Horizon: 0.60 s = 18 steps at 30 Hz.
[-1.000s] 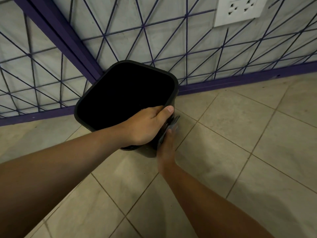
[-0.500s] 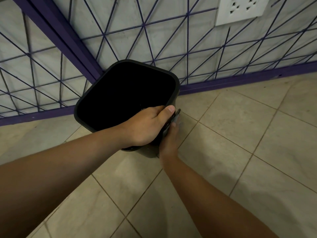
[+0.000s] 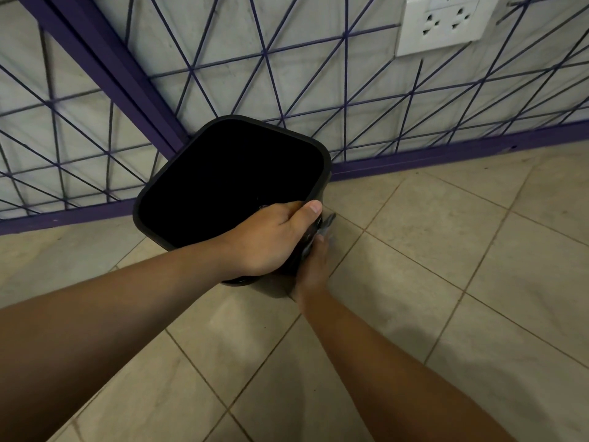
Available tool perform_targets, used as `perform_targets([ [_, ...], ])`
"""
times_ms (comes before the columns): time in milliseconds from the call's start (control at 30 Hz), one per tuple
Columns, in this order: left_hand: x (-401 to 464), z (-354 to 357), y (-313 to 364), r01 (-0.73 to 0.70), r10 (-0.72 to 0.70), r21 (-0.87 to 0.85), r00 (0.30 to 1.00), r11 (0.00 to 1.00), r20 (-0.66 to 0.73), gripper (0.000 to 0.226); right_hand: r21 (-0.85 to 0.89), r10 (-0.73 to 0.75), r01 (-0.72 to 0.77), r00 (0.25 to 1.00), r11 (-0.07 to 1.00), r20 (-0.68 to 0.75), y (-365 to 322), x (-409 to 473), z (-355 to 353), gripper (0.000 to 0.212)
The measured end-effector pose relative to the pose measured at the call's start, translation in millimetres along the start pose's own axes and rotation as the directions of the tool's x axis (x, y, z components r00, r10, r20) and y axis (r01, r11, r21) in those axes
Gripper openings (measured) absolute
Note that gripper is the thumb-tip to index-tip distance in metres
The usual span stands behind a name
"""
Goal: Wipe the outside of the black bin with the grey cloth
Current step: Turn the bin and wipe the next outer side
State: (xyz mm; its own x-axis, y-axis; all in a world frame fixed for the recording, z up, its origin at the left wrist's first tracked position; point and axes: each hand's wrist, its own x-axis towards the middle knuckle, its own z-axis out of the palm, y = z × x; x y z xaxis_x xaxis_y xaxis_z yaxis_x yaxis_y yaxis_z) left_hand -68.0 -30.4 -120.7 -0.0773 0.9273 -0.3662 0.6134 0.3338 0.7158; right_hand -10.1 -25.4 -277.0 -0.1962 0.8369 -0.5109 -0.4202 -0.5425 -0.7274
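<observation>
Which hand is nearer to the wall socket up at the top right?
Left. The left hand grips the black bin rim, higher toward the wall socket; the right hand sits lower, pressing the grey cloth against the bin's side.

Both forearms bare, no sleeves, rings or watch showing

Your bin (image 3: pixel 229 173) stands on the floor (image 3: pixel 446 266) in the corner, with the wall (image 3: pixel 287 84) behind it and to its left. Your left hand (image 3: pixel 271 237) sits on its near rim; your right hand (image 3: pixel 314 266) lies against its right side, the cloth (image 3: pixel 326 223) between them. A socket (image 3: pixel 444 23) is up on the wall to your right.
</observation>
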Motion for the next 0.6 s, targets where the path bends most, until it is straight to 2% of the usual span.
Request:
perform_targets([
  [67,1,0,0,0.006,-0.006,-0.006,1.000,1.000,0.005,0.050,-0.027,-0.026,0.027,1.000,0.999,0.009,1,10,1,0.082],
  [200,1,0,-1,-0.007,0.007,-0.004,1.000,1.000,0.002,0.051,-0.029,-0.161,0.164,0.984,0.986,0.073,-6,-34,2,0.081],
  [267,1,0,-1,-0.007,0.007,0.013,1.000,1.000,0.004,0.056,-0.031,-0.156,0.159,0.985,0.987,0.076,12,-21,-5,0.092],
  [333,1,0,-1,-0.008,0.008,0.012,1.000,1.000,0.016,0.058,0.003,-0.068,0.068,0.997,0.998,0.032,25,10,-9,0.112],
  [367,1,1,1,-0.009,0.009,0.004,1.000,1.000,0.011,0.054,-0.030,-0.052,0.052,0.999,0.998,0.015,24,19,-8,0.110],
  [433,0,1,2,-0.010,0.009,-0.023,1.000,1.000,-0.017,0.047,-0.066,-0.038,0.039,0.999,0.997,0.005,-2,-1,3,0.090],
  [533,0,1,2,-0.022,0.022,-0.014,1.000,1.000,-0.021,0.048,-0.035,-0.114,0.116,0.992,0.993,0.050,-9,-35,6,0.059],
  [600,0,1,0,-0.021,0.021,-0.012,1.000,1.000,-0.006,0.052,-0.020,-0.105,0.107,0.993,0.994,0.055,9,-16,-3,0.062],
])
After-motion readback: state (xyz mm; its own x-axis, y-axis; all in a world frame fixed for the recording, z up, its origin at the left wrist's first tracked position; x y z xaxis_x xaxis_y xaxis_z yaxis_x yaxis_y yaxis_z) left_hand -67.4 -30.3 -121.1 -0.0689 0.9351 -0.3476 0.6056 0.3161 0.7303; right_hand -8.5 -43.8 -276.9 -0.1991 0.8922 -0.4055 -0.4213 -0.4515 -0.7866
